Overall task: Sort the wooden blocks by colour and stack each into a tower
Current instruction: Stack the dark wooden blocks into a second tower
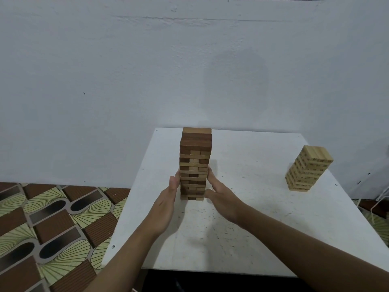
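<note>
Standing on the white table [263, 224] are two block towers, both pointing straight up: a tall brown-and-tan tower [195, 163] in the middle and a short pale tower [308, 168] far right. Two arms reach forward. The left hand [168, 199] and right hand [221, 197] press flat, straight fingers [175, 182] on the tall tower's low sides.

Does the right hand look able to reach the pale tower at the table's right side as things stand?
Probably yes: only bare table lies between the right hand and the pale tower, though the hand is pressed flat against the mixed tower.
</note>
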`<control>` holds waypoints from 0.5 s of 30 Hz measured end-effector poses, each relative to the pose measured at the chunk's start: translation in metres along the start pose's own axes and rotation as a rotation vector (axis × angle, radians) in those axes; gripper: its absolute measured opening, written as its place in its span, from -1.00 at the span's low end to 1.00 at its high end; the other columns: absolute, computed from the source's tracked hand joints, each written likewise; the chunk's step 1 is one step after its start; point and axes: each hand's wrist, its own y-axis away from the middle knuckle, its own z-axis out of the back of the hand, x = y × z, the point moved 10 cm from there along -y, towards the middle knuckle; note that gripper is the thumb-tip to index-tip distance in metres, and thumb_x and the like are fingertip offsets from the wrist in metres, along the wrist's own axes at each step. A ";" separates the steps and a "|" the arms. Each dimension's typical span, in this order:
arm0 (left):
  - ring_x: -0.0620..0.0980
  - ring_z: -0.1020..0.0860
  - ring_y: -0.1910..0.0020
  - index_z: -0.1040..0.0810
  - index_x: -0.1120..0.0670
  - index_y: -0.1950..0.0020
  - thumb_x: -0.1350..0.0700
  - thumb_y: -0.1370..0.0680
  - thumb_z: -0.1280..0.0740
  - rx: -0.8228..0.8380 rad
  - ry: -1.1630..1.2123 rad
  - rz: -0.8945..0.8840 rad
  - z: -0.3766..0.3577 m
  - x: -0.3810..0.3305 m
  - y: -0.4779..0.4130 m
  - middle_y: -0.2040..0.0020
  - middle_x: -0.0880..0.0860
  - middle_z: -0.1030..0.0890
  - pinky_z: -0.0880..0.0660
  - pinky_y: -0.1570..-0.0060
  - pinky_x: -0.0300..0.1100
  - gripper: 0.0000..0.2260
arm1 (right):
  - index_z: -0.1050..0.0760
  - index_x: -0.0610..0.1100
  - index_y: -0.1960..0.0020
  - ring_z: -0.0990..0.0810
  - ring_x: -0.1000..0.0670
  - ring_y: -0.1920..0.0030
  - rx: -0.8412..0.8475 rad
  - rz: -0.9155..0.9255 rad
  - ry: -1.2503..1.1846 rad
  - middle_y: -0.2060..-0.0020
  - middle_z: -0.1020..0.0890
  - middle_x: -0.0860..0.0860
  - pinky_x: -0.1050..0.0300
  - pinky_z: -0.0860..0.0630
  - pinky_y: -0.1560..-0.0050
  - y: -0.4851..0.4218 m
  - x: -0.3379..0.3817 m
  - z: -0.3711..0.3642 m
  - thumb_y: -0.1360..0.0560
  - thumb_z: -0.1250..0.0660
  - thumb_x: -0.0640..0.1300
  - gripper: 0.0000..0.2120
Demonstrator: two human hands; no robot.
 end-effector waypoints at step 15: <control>-0.06 -0.16 -0.61 -0.01 -0.52 -0.45 -0.38 -0.55 0.23 -0.003 -0.043 -0.006 0.006 0.003 -0.002 -0.63 -0.20 -0.10 -0.01 -0.53 -0.01 -0.55 | 0.17 0.18 -0.61 -0.11 -0.07 -0.59 -0.047 -0.036 0.004 -0.61 -0.05 0.11 -0.06 -0.13 -0.52 -0.003 -0.008 0.006 -0.72 -0.05 0.00 -0.43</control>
